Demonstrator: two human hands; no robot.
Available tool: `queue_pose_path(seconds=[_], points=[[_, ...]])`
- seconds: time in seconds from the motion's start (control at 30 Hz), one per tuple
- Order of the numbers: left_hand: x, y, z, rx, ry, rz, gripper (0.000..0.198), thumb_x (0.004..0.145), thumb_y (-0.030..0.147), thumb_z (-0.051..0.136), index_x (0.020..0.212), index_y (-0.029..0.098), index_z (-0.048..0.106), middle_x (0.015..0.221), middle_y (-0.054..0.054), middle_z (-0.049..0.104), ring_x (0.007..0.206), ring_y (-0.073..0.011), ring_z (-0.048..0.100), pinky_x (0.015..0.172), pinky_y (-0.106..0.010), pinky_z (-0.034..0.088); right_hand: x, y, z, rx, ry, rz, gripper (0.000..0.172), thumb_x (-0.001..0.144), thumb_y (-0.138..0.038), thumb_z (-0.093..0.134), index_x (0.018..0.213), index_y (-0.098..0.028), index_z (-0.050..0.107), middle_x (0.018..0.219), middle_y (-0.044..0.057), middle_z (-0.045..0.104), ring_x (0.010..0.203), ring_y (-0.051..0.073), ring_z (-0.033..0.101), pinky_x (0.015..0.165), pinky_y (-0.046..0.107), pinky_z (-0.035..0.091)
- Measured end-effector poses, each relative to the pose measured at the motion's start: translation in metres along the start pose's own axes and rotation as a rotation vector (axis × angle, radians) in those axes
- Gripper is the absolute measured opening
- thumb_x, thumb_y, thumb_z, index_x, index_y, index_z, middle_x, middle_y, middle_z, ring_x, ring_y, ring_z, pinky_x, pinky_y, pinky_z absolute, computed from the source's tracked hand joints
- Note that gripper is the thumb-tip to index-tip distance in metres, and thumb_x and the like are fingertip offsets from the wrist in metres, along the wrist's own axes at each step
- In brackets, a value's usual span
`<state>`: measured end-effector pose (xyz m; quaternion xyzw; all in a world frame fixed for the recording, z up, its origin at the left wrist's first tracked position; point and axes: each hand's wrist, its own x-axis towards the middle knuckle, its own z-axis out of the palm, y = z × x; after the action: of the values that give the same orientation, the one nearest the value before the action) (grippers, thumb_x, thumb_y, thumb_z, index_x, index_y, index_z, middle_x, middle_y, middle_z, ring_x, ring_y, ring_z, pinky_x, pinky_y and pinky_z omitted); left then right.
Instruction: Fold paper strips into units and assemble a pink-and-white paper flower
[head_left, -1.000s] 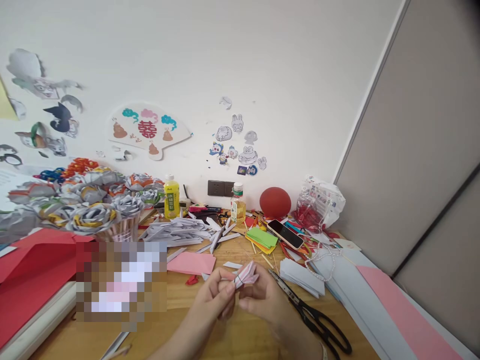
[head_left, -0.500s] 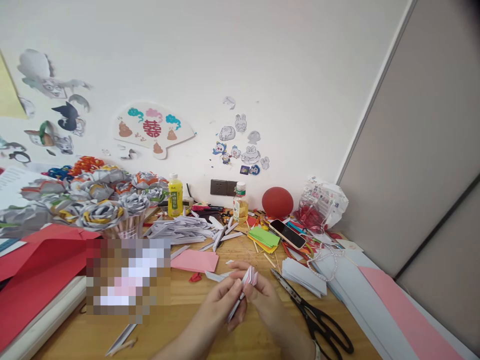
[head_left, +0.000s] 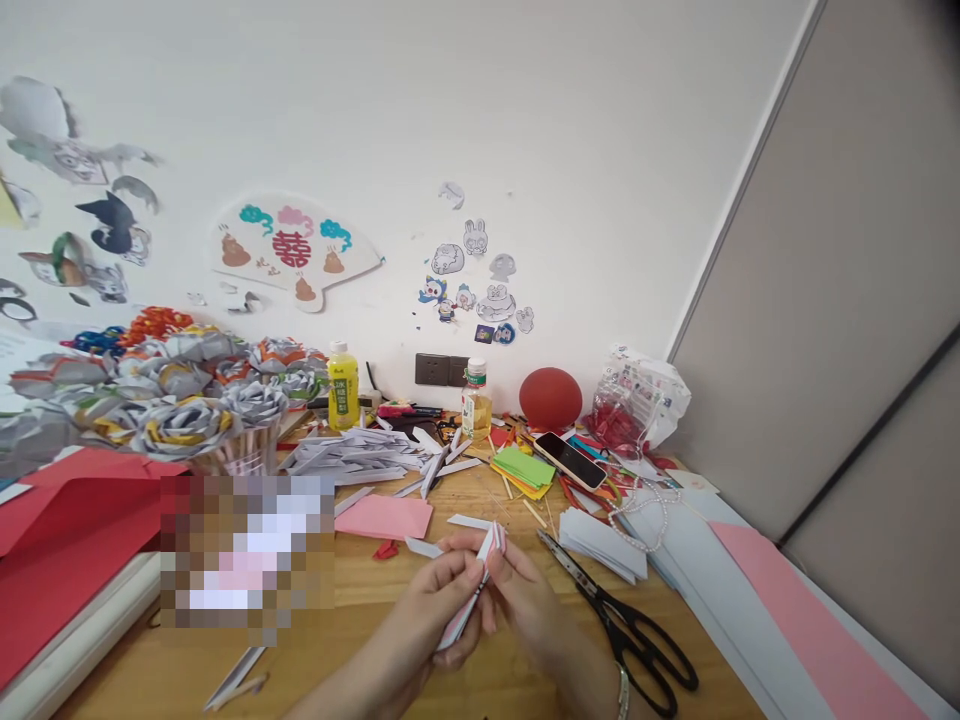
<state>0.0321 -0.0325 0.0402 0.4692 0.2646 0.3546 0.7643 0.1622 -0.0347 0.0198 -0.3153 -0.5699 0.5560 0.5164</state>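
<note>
Between my two hands, low over the wooden table, is a narrow bundle of folded pink and white paper (head_left: 459,624). My left hand (head_left: 444,592) is closed on its lower part, thumb along the side. The fingers of my right hand (head_left: 517,582) pinch the upper end, where several folded layers show. A dark thin band seems to cross the bundle near its middle; my fingers partly cover it. Black-handled scissors (head_left: 611,612) lie to the right of my right hand. Folded white strips (head_left: 424,547) and a pink paper sheet (head_left: 386,517) lie just beyond my left hand.
Folded grey paper flowers (head_left: 187,425) crowd the left, beside red paper (head_left: 82,540). A heap of white strips (head_left: 356,455), a yellow bottle (head_left: 343,390), a clear bottle (head_left: 475,402) and a red balloon (head_left: 550,399) stand along the wall. A phone (head_left: 571,460) and white paper stack (head_left: 602,545) lie right.
The paper bundle has tilted and slid a little, showing more pink at its lower end. My fingers have shifted along it. The whole view has turned slightly to the right.
</note>
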Motion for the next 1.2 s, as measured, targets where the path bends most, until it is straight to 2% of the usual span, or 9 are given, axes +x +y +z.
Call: queue_pose_path(seconds=[0.17,0.23,0.33,0.4,0.5,0.63,0.83,1.03,1.2], points=[[-0.002,-0.003,-0.002,-0.163,-0.021,-0.021,0.031,0.074,0.041,0.063,0.064,0.016,0.046,0.055,0.001,0.058,0.029,-0.0007,0.031,0.031,-0.015,0.018,0.001,-0.004,0.002,0.057,0.031,-0.128,0.039,0.083,-0.051,0.051,0.096,-0.018,0.066,0.092,0.008,0.062,0.089,0.021,0.056,0.089,0.036,0.040],[-0.003,-0.004,-0.001,-0.192,-0.017,-0.034,0.030,0.072,0.040,0.064,0.064,0.016,0.047,0.054,0.001,0.058,0.029,-0.0011,0.031,0.031,-0.015,0.017,0.001,-0.002,0.001,0.067,0.013,-0.121,0.040,0.083,-0.052,0.050,0.095,-0.018,0.066,0.092,0.008,0.062,0.084,0.019,0.057,0.086,0.034,0.042],[-0.003,-0.002,-0.001,-0.183,-0.056,-0.037,0.031,0.074,0.043,0.061,0.068,0.015,0.051,0.054,0.001,0.056,0.029,-0.0015,0.031,0.031,-0.016,0.016,0.001,0.002,0.000,0.069,0.002,-0.036,0.042,0.085,-0.053,0.046,0.099,-0.018,0.064,0.091,0.006,0.062,0.058,0.012,0.053,0.066,0.028,0.047],[-0.002,0.001,-0.003,-0.179,-0.102,-0.053,0.031,0.072,0.044,0.064,0.073,0.015,0.053,0.058,0.000,0.058,0.031,-0.0023,0.035,0.031,-0.015,0.017,0.002,0.003,-0.001,0.110,0.014,-0.020,0.041,0.086,-0.052,0.044,0.100,-0.019,0.064,0.092,0.006,0.062,0.055,0.010,0.051,0.063,0.027,0.047],[0.000,0.005,-0.007,-0.162,-0.098,-0.093,0.032,0.067,0.040,0.071,0.069,0.014,0.051,0.059,-0.001,0.060,0.034,-0.0020,0.038,0.034,-0.014,0.020,0.002,0.002,-0.002,0.139,0.016,-0.075,0.038,0.088,-0.048,0.044,0.100,-0.019,0.064,0.096,0.008,0.062,0.078,0.017,0.058,0.078,0.032,0.046],[0.004,0.000,-0.011,-0.086,-0.012,-0.094,0.039,0.067,0.045,0.070,0.060,0.014,0.049,0.047,0.003,0.053,0.030,-0.0002,0.032,0.032,-0.014,0.017,0.001,-0.001,-0.003,0.059,-0.027,-0.114,0.038,0.088,-0.048,0.044,0.102,-0.020,0.064,0.102,0.009,0.062,0.099,0.021,0.056,0.095,0.037,0.037],[0.009,-0.006,-0.011,0.046,0.038,-0.061,0.049,0.063,0.061,0.064,0.055,0.014,0.050,0.037,0.007,0.043,0.023,-0.0011,0.027,0.028,-0.016,0.013,0.001,-0.003,-0.002,-0.043,-0.060,-0.035,0.046,0.086,-0.055,0.042,0.107,-0.020,0.062,0.105,0.009,0.062,0.099,0.022,0.056,0.092,0.037,0.040],[0.004,-0.004,-0.007,0.002,0.107,-0.044,0.042,0.065,0.052,0.068,0.061,0.016,0.047,0.040,0.008,0.046,0.028,-0.0002,0.026,0.032,-0.015,0.017,0.002,-0.004,-0.002,-0.042,-0.009,-0.132,0.042,0.087,-0.051,0.043,0.104,-0.019,0.064,0.101,0.008,0.063,0.099,0.022,0.055,0.093,0.035,0.039],[0.006,-0.008,-0.006,-0.015,0.130,-0.047,0.043,0.064,0.053,0.065,0.058,0.018,0.042,0.037,0.009,0.044,0.027,-0.0009,0.025,0.031,-0.016,0.014,0.003,-0.003,-0.002,-0.047,-0.004,-0.182,0.037,0.088,-0.048,0.043,0.103,-0.021,0.064,0.102,0.007,0.062,0.100,0.021,0.054,0.094,0.035,0.038]])
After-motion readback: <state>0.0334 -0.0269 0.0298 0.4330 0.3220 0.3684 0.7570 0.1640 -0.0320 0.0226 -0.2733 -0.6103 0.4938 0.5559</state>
